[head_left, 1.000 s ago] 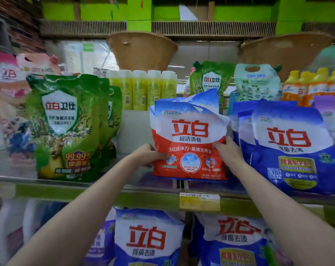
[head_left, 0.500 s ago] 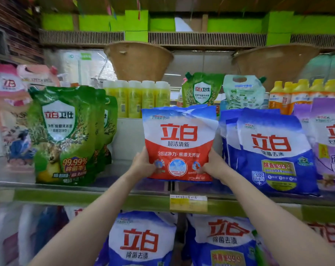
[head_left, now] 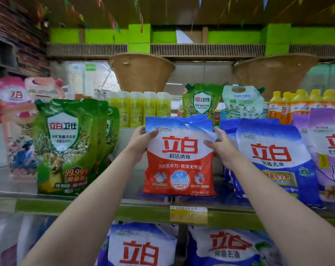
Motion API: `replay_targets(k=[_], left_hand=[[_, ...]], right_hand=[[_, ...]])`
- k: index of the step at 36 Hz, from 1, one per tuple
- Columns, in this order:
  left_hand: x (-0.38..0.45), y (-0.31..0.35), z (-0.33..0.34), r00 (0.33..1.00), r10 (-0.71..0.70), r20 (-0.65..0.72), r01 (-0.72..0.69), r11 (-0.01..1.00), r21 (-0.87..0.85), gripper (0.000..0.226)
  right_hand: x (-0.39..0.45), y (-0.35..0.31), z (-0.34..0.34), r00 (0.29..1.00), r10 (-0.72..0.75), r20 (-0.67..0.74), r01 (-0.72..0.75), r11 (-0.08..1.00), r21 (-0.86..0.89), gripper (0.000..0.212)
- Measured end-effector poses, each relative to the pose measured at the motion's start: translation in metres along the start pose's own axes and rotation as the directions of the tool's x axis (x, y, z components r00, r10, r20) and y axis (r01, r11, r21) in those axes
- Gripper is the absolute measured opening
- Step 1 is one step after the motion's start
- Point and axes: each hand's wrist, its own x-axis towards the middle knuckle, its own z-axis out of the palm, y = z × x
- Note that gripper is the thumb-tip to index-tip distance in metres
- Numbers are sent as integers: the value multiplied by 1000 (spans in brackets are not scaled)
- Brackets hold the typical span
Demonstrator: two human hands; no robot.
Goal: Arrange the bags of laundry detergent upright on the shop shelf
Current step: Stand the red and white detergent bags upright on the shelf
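Two hands hold the red and white detergent bag point(head_left: 179, 160) by its upper corners. Your left hand point(head_left: 139, 143) grips the top left edge, thumb curled over the front and fingers behind it; your right hand point(head_left: 221, 148) pinches the top right edge the same way, thumb on the white panel. The bag stands upright with its bottom edge on the shelf point(head_left: 109, 209), directly above the yellow price label point(head_left: 188, 215) on the shelf's front lip.

Take that bag as your landmark. Just to its right a blue detergent bag point(head_left: 274, 162) leans back, touching or nearly touching your right hand, and beyond that stands a purple bag point(head_left: 329, 156). Well to its left stand the green pouches point(head_left: 67, 146), upright, with a bare stretch of shelf between. Behind it, a row of yellow bottles point(head_left: 139, 110) lines the back, and a smaller green pouch point(head_left: 201, 101) rises above its top edge. Below it, on the lower shelf, more blue bags point(head_left: 143, 246) sit upright.
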Motion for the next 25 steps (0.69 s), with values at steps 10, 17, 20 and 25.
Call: replay_targets(k=[10, 17, 20, 25], left_hand=[[16, -31, 1, 983, -71, -170, 129, 925, 358, 14], [24, -42, -3, 992, 102, -80, 30, 418, 908, 22], [34, -51, -4, 977, 211, -15, -69, 382, 921, 23], [50, -49, -2, 944, 303, 128, -235, 351, 906, 29]], right_hand=[[33, 2, 9, 979, -29, -203, -23, 968, -250, 47], [46, 21, 4, 984, 50, -171, -110, 923, -368, 19], [54, 32, 1, 981, 20, -194, -97, 914, -394, 19], [56, 29, 2, 968, -163, -189, 68, 901, -430, 16]])
